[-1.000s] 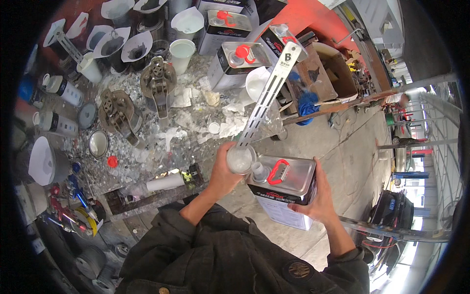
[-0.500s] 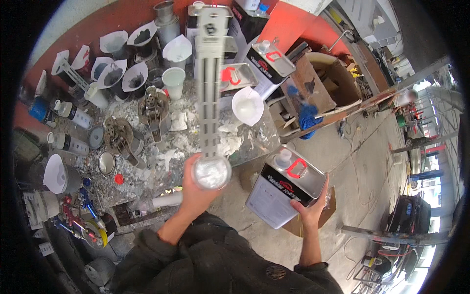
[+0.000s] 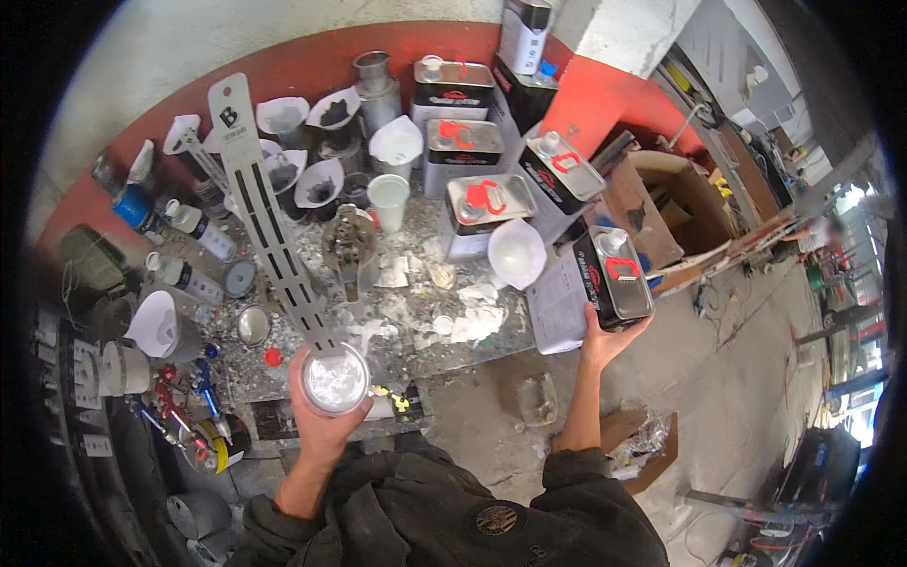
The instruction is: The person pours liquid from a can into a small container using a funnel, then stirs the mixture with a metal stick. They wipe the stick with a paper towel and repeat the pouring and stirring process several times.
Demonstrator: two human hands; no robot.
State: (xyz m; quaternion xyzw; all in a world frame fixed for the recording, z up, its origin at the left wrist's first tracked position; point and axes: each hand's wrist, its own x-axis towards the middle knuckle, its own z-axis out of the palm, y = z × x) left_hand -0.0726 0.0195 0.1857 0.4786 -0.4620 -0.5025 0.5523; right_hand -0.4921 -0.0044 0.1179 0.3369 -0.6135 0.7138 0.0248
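The person's left hand is wrapped around a round cup with whitish contents, at the front edge of the paint-spattered bench. A slotted metal stick rises from the cup's far rim and leans left over the bench. The right hand grips a black-and-white metal can low on its side. This can tilts at the bench's front right corner; whether its base touches the bench cannot be told. Just beside it, near the right edge, is a white bowl, with another red-handled can behind. A red cap lies near the front edge, left of the cup.
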